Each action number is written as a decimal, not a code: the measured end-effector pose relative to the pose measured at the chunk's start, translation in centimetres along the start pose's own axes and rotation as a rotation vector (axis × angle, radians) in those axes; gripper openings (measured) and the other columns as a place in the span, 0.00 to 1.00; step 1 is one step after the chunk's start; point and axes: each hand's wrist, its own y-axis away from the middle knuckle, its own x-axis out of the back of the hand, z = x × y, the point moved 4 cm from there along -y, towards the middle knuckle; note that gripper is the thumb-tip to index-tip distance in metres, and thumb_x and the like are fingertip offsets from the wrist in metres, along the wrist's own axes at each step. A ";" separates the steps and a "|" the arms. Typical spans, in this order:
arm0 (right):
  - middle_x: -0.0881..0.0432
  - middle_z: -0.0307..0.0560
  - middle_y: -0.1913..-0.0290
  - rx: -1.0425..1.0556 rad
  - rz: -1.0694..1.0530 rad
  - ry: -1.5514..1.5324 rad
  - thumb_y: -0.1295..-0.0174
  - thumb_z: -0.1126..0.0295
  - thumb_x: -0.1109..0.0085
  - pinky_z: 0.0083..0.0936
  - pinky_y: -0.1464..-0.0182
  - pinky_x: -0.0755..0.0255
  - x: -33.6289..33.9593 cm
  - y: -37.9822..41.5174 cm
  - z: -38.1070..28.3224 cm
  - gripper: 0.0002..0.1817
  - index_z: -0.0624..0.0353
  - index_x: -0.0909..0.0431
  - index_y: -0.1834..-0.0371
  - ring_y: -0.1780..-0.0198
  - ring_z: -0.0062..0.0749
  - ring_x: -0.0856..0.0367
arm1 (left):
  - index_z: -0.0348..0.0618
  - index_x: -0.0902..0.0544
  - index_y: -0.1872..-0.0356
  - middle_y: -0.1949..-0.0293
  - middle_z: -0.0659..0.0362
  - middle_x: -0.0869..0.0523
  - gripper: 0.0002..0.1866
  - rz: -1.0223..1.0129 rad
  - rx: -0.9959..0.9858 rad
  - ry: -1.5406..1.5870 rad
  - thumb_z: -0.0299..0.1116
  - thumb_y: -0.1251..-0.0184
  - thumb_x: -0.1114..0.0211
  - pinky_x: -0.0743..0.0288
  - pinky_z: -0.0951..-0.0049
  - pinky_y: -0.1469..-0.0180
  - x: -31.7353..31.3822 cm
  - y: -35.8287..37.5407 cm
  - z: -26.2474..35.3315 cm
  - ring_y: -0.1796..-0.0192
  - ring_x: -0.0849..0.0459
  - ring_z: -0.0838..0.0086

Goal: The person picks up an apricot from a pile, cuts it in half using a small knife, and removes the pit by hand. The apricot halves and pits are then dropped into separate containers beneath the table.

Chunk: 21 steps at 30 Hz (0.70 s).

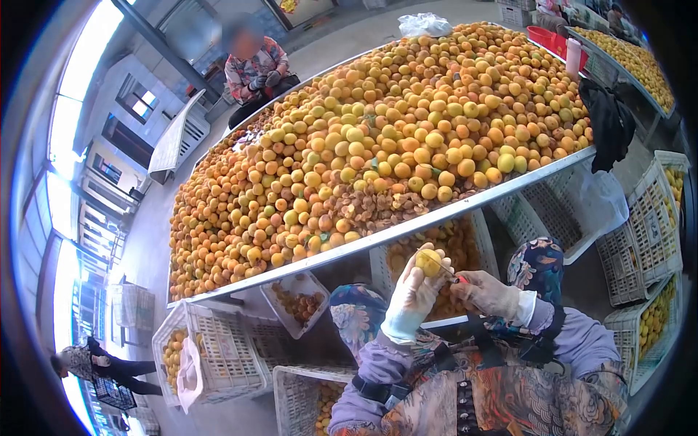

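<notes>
Head view: both gloved hands work just off the long near edge of the bench (407, 219), above a white crate (485, 243) that holds brownish-orange pieces. Thumb and fingers of the left hand (414, 292) close round one yellow-green fruit (428, 262), raised beside the bench's edge. The right hand (491, 296) is clamped on a small red-handled tool (461, 278), its thin end pointing towards the fruit; whether it touches is too small to tell.

Orange and yellow fruits (349, 149) cover the bench, with a patch of brown, flattened pieces (374, 206) near the middle of the near edge. Black cloth (608, 123) hangs over the near right corner, a pale pink bottle (573, 58) stands at the right end, and a plastic bag (424, 25) lies by the far edge. Another person (254, 69) sits beyond the far edge, towards its left end. Below the near edge sits a small white tub (294, 331) with brown pieces.
</notes>
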 end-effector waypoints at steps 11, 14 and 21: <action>0.33 0.30 0.83 -0.016 -0.032 -0.142 0.32 0.52 0.50 0.12 0.84 0.45 0.7 -0.3 1.0 0.16 0.52 0.28 0.68 0.84 0.12 0.39 | 0.35 0.38 0.36 0.43 0.49 0.26 0.31 0.024 0.000 -0.067 0.39 0.35 0.38 0.33 0.61 0.36 -0.3 -0.2 0.0 0.41 0.26 0.61; 0.34 0.33 0.86 0.017 -0.026 -0.034 0.32 0.47 0.54 0.13 0.88 0.46 0.7 0.9 -0.5 0.20 0.54 0.28 0.66 0.89 0.14 0.40 | 0.35 0.39 0.35 0.42 0.49 0.26 0.30 -0.015 -0.011 -0.020 0.38 0.33 0.41 0.34 0.59 0.35 -0.3 -0.5 0.2 0.39 0.26 0.60; 0.34 0.31 0.84 -0.023 -0.042 -0.056 0.32 0.48 0.52 0.12 0.86 0.46 0.4 1.2 -0.7 0.21 0.56 0.27 0.66 0.86 0.13 0.40 | 0.36 0.39 0.35 0.41 0.50 0.28 0.33 0.038 0.011 -0.076 0.40 0.36 0.37 0.33 0.62 0.37 -0.6 -0.4 -0.2 0.41 0.26 0.62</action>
